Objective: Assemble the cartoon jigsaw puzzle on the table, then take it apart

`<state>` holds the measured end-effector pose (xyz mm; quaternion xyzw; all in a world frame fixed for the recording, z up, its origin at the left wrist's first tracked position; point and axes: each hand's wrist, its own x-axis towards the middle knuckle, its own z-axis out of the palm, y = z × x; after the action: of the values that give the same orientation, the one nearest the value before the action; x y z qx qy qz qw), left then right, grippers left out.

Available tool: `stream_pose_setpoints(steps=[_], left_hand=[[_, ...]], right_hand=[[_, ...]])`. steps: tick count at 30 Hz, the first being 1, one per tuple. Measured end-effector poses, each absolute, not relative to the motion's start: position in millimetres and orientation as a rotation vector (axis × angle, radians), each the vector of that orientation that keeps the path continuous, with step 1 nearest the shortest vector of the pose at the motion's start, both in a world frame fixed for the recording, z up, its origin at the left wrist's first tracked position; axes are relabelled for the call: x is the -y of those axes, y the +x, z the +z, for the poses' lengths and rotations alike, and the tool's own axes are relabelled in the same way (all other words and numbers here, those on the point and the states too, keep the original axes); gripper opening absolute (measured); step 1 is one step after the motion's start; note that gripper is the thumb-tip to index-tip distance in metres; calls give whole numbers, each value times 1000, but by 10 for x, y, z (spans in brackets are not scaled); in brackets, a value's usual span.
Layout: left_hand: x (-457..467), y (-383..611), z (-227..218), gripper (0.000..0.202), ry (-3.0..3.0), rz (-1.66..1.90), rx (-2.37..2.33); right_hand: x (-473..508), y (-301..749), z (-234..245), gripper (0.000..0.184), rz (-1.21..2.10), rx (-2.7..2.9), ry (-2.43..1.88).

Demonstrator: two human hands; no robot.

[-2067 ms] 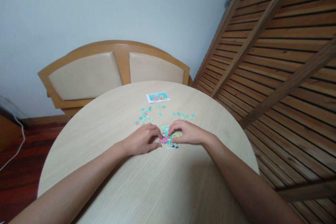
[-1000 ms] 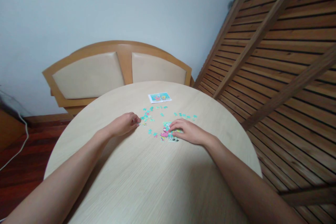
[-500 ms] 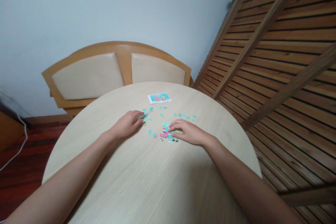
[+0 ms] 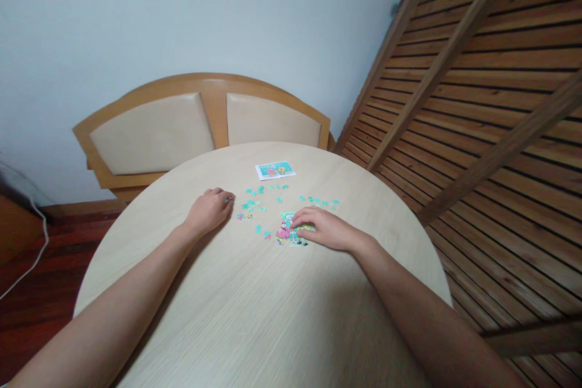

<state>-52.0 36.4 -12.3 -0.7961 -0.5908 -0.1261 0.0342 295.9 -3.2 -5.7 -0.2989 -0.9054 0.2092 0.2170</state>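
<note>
My left hand [image 4: 210,211] is just left of the loose pieces, its fingers closed in a pinch. A bit of a teal jigsaw puzzle piece [image 4: 229,199] shows at the fingertips. My right hand [image 4: 324,228] rests on a partly joined jigsaw puzzle [image 4: 291,241] with pink, white and teal print. Its thumb and fingers are apart and cover some of the picture. Several loose teal puzzle pieces [image 4: 251,205] lie between the hands. Pink-marked pieces [image 4: 267,235] lie just left of the joined part.
A picture card [image 4: 275,170] lies toward the table's far side. More teal pieces [image 4: 317,200] form a row beyond my right hand. The round wooden table [image 4: 254,309] stands against a padded headboard [image 4: 213,106]. A slatted wooden panel [image 4: 454,103] leans at the right.
My left hand has drawn back to the left from the loose pieces, with a teal bit at its fingertips, uncovering pink and yellow pieces. My right hand stays on the joined puzzle.
</note>
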Motion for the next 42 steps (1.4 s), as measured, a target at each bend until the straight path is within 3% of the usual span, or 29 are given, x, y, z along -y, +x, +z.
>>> stream_pose_setpoints(steps=[23, 36, 42], left_hand=[[-394, -711, -15, 34, -2691, -352, 1905], [-330, -679, 65, 23, -3112, -416, 1479], [-320, -684, 85, 22, -3071, -384, 1558]], right_hand=[[23, 2940, -70, 18, 578, 2507, -828], [8, 2935, -75, 17, 575, 2512, -825], [20, 2927, -71, 18, 579, 2512, -834]])
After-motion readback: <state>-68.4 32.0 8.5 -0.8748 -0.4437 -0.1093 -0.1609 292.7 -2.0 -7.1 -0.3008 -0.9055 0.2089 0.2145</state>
